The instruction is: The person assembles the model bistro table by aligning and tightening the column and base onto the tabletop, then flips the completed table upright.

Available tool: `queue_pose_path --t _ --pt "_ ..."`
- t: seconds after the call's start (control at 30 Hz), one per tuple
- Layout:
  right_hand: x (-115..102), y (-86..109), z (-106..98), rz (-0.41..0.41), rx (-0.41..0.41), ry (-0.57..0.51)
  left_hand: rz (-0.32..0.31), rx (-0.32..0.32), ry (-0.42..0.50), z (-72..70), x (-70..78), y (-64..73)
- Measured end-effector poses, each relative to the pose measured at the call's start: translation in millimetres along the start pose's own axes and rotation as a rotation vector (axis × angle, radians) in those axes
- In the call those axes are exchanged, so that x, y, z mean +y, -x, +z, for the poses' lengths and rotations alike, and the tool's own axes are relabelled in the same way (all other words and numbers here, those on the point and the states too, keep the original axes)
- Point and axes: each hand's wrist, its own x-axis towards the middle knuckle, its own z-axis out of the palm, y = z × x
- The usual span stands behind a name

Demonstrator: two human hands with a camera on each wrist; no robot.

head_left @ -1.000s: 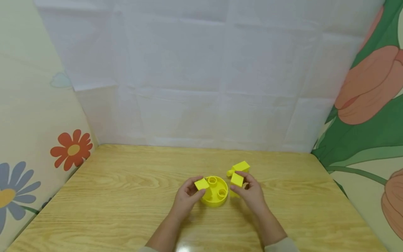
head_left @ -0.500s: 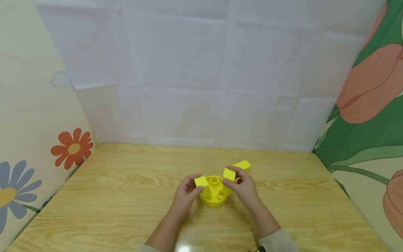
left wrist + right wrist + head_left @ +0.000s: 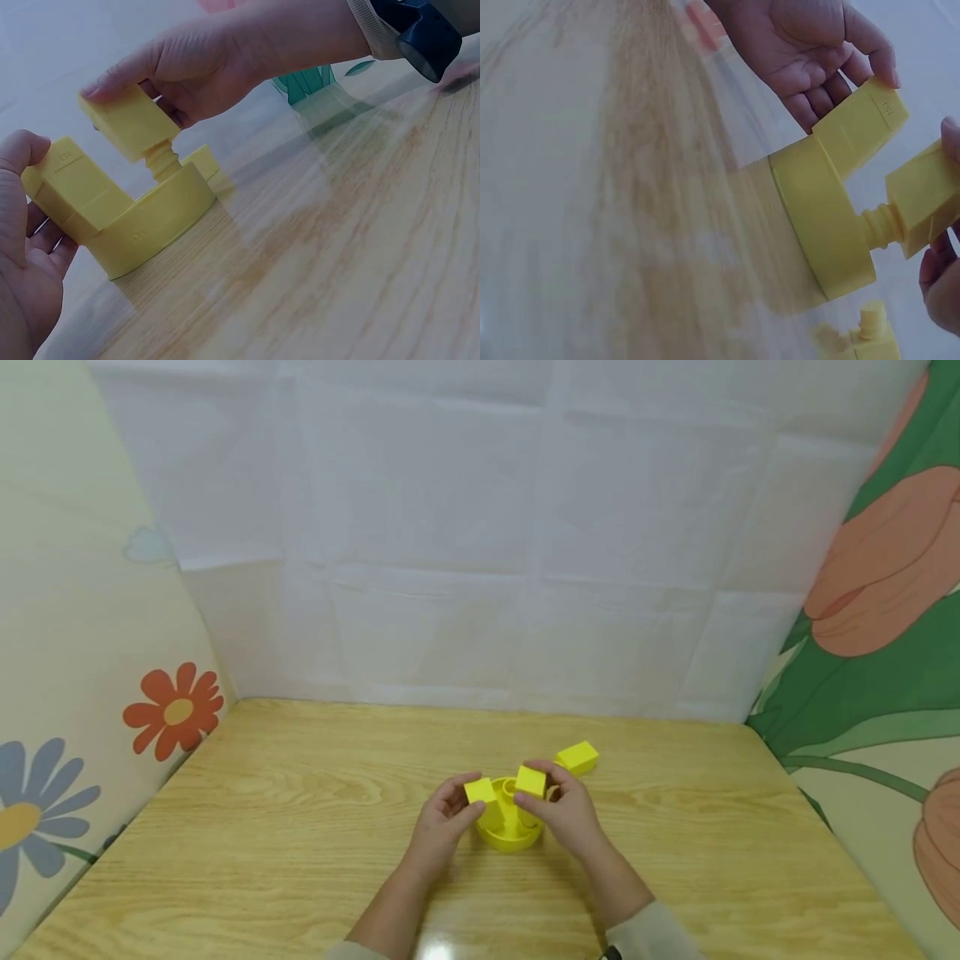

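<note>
Hands flank the round base, each gripping a yellow block.

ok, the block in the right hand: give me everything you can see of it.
The block is yellow, flat-sided and plastic-looking, with a squarish top and a threaded stem of the same colour beneath. The right hand holds it between thumb and fingers. It is roughly upright, stem down, above the round base. The stem's lower end is hidden behind the base's wall; whether it is engaged can't be told.
</note>
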Motion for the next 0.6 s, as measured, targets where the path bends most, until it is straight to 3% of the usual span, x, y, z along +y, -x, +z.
queue_pose_path --t 0.6 --pt "4.2 1.5 5.1 0.002 0.007 0.022 -0.003 -0.011 0.036 1.0 1.2 0.2"
